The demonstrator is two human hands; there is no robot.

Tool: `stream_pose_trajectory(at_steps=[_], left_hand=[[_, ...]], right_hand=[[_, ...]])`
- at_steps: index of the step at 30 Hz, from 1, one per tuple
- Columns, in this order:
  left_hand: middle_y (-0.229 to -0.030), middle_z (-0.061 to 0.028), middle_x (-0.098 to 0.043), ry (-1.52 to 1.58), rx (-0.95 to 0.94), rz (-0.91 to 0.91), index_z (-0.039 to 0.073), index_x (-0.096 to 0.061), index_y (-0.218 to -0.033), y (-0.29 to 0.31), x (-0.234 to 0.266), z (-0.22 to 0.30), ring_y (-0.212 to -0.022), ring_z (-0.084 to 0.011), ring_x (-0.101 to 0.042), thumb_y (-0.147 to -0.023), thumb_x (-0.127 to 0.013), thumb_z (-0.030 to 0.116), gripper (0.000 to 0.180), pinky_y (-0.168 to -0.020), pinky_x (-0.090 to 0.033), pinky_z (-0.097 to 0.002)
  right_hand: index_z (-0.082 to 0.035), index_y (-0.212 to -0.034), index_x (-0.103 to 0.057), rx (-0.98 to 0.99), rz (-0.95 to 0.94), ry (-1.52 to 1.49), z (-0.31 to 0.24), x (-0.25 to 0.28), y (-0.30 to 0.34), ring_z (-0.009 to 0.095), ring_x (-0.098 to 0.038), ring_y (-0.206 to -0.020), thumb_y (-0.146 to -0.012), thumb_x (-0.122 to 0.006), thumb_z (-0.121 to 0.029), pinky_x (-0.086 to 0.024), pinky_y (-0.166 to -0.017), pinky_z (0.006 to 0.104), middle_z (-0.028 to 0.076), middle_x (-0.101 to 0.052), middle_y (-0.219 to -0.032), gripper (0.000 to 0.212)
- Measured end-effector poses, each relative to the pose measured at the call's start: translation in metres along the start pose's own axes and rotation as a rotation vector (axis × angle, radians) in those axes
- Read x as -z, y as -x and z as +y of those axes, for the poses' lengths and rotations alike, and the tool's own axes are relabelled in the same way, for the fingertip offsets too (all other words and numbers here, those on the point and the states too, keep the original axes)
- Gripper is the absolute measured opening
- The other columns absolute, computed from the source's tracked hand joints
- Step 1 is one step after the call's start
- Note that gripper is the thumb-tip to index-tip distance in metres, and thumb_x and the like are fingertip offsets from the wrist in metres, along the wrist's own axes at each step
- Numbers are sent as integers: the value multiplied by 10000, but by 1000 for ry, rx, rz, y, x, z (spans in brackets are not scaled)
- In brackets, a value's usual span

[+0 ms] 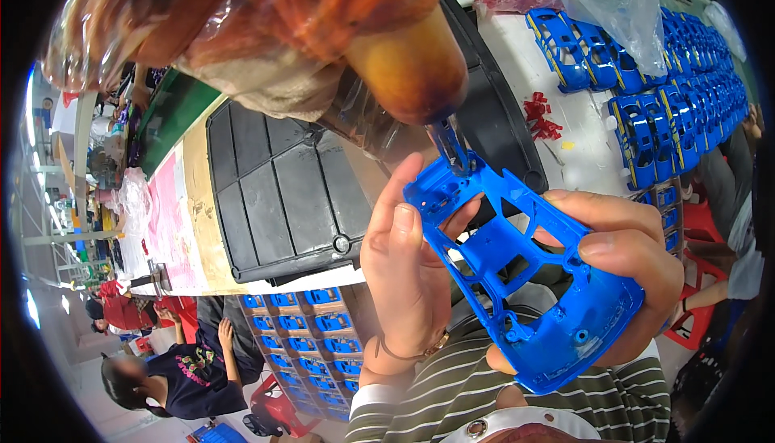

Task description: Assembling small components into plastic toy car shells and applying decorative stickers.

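A blue plastic toy car body shell (488,247) is tilted between my hands with its hollow inside facing me. My left hand (404,257) closes on the shell's upper left end, a finger showing through behind it. My right hand (634,241) grips the right side, with thumb and fingers along the edge. Above hangs an amber, rounded tool (412,63) loosely covered in orange-tinted plastic film. Its narrow metal tip (452,148) meets the upper end of the shell, near a corner; whether it touches cannot be made out.
Black ribbed lids or trays (274,184) lie on the table behind. Rows of blue car shells (646,136) stand at the right, near small red parts (541,116) and a clear bag (622,7). Boxed blue shells (303,338) sit below the table edge. A person (194,374) sits at lower left.
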State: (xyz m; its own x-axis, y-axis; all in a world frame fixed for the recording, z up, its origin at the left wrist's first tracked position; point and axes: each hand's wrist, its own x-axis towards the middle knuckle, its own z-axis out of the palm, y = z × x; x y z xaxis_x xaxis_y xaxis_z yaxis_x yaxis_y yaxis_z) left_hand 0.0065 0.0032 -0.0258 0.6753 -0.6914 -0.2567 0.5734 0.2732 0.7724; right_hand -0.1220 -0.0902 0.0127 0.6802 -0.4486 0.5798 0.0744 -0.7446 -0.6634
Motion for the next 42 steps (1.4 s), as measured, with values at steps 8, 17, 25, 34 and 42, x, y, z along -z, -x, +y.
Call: stream_pose_trajectory(at_steps=[8, 17, 25, 34, 42], left_hand=[[-1158, -167, -555, 119, 43, 61, -63, -379, -1286, 7, 5, -8, -1048, -254, -579, -919, -522, 226, 488, -936, -475, -431], [-1154, -163, -557, 2, -10, -22, -67, -378, -1283, -3, 3, 2, -1043, -254, -581, -903, -555, 235, 516, -930, -479, -433], [-1128, -156, -572, -13, -31, -33, -67, -342, -1315, -3, -7, 1, -1018, -234, -593, -916, -534, 234, 535, -928, -486, -408], [-1104, -144, -589, -5, -29, -81, -48, -312, -1343, -3, 6, -3, -973, -199, -614, -948, -476, 207, 498, -914, -502, -360], [-1194, -135, -512, -418, -140, -95, -8, -364, -1329, 17, -2, -30, -1018, -217, -545, -936, -429, 272, 486, -872, -453, -332]], right_hand=[[-47, -1071, -403, -17, 151, 27, 0, -13, 1, 252, -621, -784, -450, -881, -464, -545, -663, 309, 244, -553, -981, 888], [-46, -1063, -397, -34, 124, 51, -2, -10, -1, 252, -616, -766, -431, -888, -460, -545, -647, 311, 246, -553, -980, 901], [-31, -1115, -386, 11, -37, 42, 6, 6, -3, 268, -612, -829, -446, -910, -373, -537, -697, 320, 254, -546, -1012, 916], [-34, -1100, -483, -49, -15, -84, 5, -5, 4, 308, -582, -940, -530, -875, -285, -509, -782, 360, 220, -540, -1107, 736], [-55, -1210, -460, 2, 126, -82, 19, -1, 43, 313, -565, -961, -581, -800, -268, -493, -782, 365, 137, -544, -1082, 746]])
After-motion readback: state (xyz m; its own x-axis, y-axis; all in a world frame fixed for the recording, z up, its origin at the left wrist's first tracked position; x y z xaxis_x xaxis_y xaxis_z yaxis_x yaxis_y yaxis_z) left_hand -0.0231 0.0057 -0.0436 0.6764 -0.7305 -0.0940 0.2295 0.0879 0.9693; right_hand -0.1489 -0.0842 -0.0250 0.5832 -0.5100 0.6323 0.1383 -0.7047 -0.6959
